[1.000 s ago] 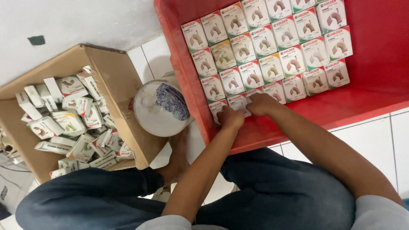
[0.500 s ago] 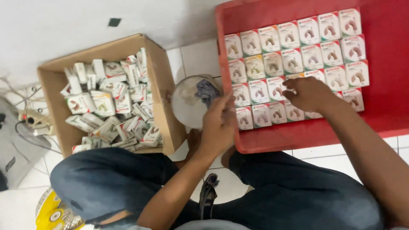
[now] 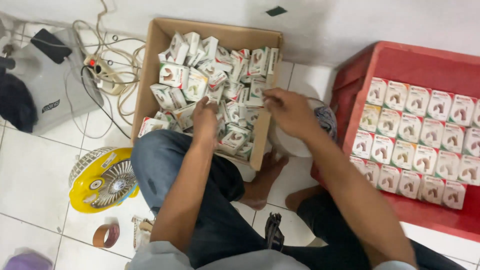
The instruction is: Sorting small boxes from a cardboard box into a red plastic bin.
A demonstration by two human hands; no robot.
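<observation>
I sit on a tiled floor with a cardboard box (image 3: 156, 60) in front of my knee, full of several small white and green cartons (image 3: 175, 75) lying loose. My left hand (image 3: 205, 120) reaches into the box, its fingers down among the cartons at the near side; whether it grips one I cannot tell. My right hand (image 3: 287, 112) hovers over the box's right wall with the fingers curled and nothing visible in them. To the right stands a red crate (image 3: 395, 62) holding small cartons (image 3: 417, 125) laid flat in neat rows.
A white bowl-like container (image 3: 295, 145) sits between box and crate, under my right hand. A yellow fan (image 3: 102, 180) and a tape roll (image 3: 106, 235) lie at my left. Cables, a power strip (image 3: 102, 72) and a grey device (image 3: 50, 95) fill the far left.
Both hands have left the red crate's rows and swung left to the cardboard box. My view has turned left, so the box is now central and the crate at the right edge.
</observation>
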